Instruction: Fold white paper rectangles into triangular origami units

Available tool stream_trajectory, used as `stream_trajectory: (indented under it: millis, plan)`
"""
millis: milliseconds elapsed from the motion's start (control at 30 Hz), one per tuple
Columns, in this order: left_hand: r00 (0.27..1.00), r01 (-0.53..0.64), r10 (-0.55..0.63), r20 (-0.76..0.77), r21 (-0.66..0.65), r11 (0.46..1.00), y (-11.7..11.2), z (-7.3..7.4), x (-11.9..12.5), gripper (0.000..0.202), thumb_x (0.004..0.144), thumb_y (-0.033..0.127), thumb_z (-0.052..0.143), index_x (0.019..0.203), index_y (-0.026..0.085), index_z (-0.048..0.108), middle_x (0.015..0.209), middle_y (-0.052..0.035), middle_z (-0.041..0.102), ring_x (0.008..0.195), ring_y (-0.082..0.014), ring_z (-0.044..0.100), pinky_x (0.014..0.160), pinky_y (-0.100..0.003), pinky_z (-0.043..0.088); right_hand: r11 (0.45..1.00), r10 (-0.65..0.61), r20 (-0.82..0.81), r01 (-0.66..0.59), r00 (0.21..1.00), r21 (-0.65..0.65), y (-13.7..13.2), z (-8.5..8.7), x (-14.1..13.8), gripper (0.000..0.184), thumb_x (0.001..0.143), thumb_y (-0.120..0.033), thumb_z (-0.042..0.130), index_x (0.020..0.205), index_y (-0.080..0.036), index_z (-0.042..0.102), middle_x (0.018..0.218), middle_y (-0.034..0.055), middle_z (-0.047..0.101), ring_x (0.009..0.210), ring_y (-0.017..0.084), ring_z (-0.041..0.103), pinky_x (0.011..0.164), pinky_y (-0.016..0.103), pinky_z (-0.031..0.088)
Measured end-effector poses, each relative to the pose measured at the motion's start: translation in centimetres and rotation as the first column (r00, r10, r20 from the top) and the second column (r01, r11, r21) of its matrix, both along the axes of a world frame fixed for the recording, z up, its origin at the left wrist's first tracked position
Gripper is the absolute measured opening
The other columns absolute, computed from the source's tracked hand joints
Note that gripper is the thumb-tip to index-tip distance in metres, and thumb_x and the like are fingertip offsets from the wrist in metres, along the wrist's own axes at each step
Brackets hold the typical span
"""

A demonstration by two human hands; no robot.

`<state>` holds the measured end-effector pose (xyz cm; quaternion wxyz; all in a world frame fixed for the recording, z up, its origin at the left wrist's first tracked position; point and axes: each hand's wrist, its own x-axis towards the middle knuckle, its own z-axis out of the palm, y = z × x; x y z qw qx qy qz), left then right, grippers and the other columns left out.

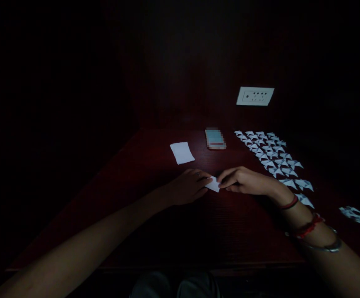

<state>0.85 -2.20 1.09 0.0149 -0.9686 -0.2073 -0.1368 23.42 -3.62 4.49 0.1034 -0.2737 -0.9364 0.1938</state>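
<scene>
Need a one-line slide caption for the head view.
Dim light: left hand and right hand hold a white paper slip on a dark table, rows of folded paper pieces nearby.

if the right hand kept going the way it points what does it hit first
The right hand points left: first the small white paper it holds, then probably the left hand just behind it.

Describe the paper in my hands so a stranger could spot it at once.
On the dark red table, look to the middle, where the left hand and right hand meet. The small white paper pinched between them, unlike the flat stack behind or the folded pieces at right, is the only one held.
</scene>
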Motion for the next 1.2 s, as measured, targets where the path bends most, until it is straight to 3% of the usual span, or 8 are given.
stream_trajectory:
  millis: [267,400,633,833,1200]
  plan:
    - [0.999,-0.039,0.041,-0.03,0.06,0.997,0.1,-0.4,0.0,0.035,0.086,0.029,0.037,0.119,0.019,0.037,0.124,-0.0057,0.039,0.114,-0.0223,0.031,0.092,-0.039,0.027,0.999,0.029,-0.012,-0.03,0.999,-0.025,-0.1,-0.1,-0.2,0.037,0.07,-0.002,0.048,0.097,-0.023,0.062,0.098,0.0017,0.058,0.087,0.011,0.055,0.079,0.024,0.041]
    - [0.999,-0.046,0.048,-0.026,0.055,0.997,0.0,-0.5,-0.1,0.034,0.086,0.029,0.037,0.119,0.021,0.037,0.122,-0.0045,0.041,0.111,-0.0203,0.035,0.091,-0.037,0.028,1.0,0.014,-0.014,-0.015,1.0,-0.027,0.0,-0.1,-0.2,0.035,0.072,-0.004,0.047,0.098,-0.022,0.061,0.096,0.0015,0.059,0.085,0.01,0.055,0.079,0.024,0.041]
    - [0.999,-0.036,0.038,-0.032,0.037,0.999,-0.1,-0.2,0.0,0.036,0.085,0.029,0.038,0.12,0.02,0.037,0.122,-0.0048,0.041,0.108,-0.0217,0.036,0.089,-0.038,0.029,0.977,-0.153,-0.048,0.158,0.987,0.141,0.6,-0.8,-0.2,0.031,0.077,-0.009,0.043,0.099,-0.021,0.061,0.083,0.0024,0.059,0.075,0.011,0.054,0.07,0.024,0.041]
    - [0.999,-0.04,0.041,-0.024,0.038,0.998,-0.3,0.2,0.1,0.036,0.084,0.03,0.04,0.119,0.021,0.038,0.12,-0.0054,0.042,0.11,-0.0229,0.033,0.089,-0.039,0.029,0.967,-0.152,-0.016,0.152,0.988,0.206,1.0,-1.5,-0.4,0.035,0.076,-0.008,0.042,0.104,-0.022,0.058,0.082,0.0034,0.056,0.074,0.012,0.052,0.068,0.024,0.041]
    - [0.997,-0.048,0.051,-0.05,0.05,0.998,-0.4,0.6,0.4,0.032,0.085,0.029,0.039,0.116,0.021,0.042,0.114,-0.0044,0.045,0.102,-0.0208,0.039,0.086,-0.036,0.03,0.952,-0.176,0.141,0.132,0.974,0.276,0.8,-0.9,-0.9,0.034,0.073,-0.01,0.042,0.102,-0.021,0.057,0.083,0.0043,0.056,0.071,0.013,0.051,0.062,0.024,0.036]
